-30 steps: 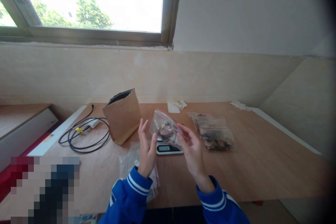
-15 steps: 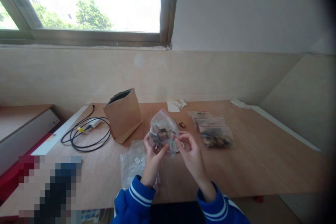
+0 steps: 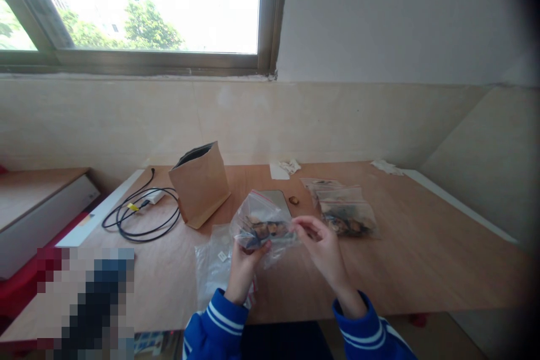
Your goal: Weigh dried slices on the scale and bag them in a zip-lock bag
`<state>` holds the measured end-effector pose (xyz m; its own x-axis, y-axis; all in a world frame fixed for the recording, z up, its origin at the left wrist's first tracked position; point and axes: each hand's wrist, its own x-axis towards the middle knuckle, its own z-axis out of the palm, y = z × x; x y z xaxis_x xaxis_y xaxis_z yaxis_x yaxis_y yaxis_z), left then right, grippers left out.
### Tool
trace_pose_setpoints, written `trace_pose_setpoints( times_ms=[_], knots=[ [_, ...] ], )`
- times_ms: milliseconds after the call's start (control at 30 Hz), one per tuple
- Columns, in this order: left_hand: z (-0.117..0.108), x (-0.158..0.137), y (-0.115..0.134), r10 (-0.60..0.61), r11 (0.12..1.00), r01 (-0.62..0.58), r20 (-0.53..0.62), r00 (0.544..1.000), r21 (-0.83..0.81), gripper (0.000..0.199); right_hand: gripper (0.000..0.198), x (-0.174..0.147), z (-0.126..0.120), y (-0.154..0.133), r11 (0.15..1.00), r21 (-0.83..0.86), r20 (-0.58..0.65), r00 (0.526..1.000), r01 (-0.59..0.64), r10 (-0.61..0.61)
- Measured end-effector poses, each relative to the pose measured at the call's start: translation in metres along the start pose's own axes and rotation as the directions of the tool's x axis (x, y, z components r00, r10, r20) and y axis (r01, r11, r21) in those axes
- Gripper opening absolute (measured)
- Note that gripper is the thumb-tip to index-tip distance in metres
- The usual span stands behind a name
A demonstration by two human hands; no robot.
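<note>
A clear zip-lock bag (image 3: 262, 229) with dark and tan dried pieces inside is held up over the table. My left hand (image 3: 246, 266) grips it from below, its thumb across the front and its other fingers partly hidden behind the plastic. At the bag's right edge, my right hand (image 3: 323, 244) has thumb and fingertips pinched together on the plastic. Empty-looking clear plastic bags (image 3: 211, 270) lie under and left of my left wrist. Right of my right hand rest filled zip-lock bags (image 3: 348, 219) with similar brown pieces.
An open brown paper bag (image 3: 202, 185) stands at the back left, beside a coiled black cable (image 3: 122, 233) with a white adapter. A flat greyish object (image 3: 276, 198) lies behind the held bag, near a small brown piece (image 3: 293, 200). Crumpled white tissue (image 3: 290, 166) sits by the wall.
The held bag has come lower and tipped over, so the flat greyish object behind it shows more. My right hand has shifted right, to the bag's edge.
</note>
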<state>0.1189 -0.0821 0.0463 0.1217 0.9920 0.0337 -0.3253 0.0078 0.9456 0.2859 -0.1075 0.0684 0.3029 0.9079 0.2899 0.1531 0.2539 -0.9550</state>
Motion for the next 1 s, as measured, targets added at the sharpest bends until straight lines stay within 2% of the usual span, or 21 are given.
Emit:
trace_pose_setpoints(
  times_ms=[100,233,333,400,500,567,667,767,867,1000],
  knots=[
    [-0.009,-0.004,0.001,-0.034,0.997,0.025,0.127,0.991,0.069,0.042,0.021,-0.006,0.001,0.003,0.999,0.050,-0.008,1.000,-0.019,0.019],
    [-0.026,-0.009,0.003,-0.074,0.997,0.065,0.244,0.967,0.044,0.057,0.025,-0.012,0.002,0.006,0.995,0.098,-0.135,0.990,-0.029,0.042],
    [-0.034,-0.009,0.004,-0.019,1.000,0.017,0.206,0.978,0.011,0.053,0.032,-0.013,0.002,0.012,0.981,0.183,-0.245,0.963,-0.069,0.113],
    [-0.034,-0.008,0.005,0.015,0.998,-0.024,0.161,0.987,0.057,0.046,0.034,-0.012,0.003,0.017,0.947,0.305,-0.279,0.942,-0.099,0.189],
    [-0.024,-0.007,0.006,0.029,0.987,-0.054,0.160,0.987,0.154,0.039,0.033,-0.010,0.007,0.027,0.868,0.475,-0.234,0.931,-0.143,0.281],
    [-0.013,-0.007,0.004,0.044,0.982,-0.074,0.169,0.985,0.176,0.035,0.034,-0.009,0.009,0.034,0.834,0.519,-0.181,0.930,-0.186,0.320],
    [0.001,-0.006,-0.003,0.069,0.976,-0.097,0.145,0.987,0.197,0.031,0.039,-0.010,0.011,0.043,0.844,0.491,-0.121,0.942,-0.218,0.314],
    [0.006,-0.004,-0.011,0.074,0.968,-0.085,0.052,0.996,0.235,0.035,0.042,-0.012,0.008,0.051,0.896,0.399,-0.128,0.956,-0.193,0.263],
    [0.003,-0.001,-0.014,0.115,0.944,-0.092,-0.054,0.992,0.317,0.039,0.044,-0.012,0.001,0.060,0.941,0.286,-0.203,0.948,-0.182,0.245],
    [0.000,0.008,-0.015,0.198,0.888,-0.153,-0.062,0.978,0.433,0.037,0.046,-0.010,-0.008,0.069,0.975,0.150,-0.323,0.924,-0.162,0.203]
  ],
)
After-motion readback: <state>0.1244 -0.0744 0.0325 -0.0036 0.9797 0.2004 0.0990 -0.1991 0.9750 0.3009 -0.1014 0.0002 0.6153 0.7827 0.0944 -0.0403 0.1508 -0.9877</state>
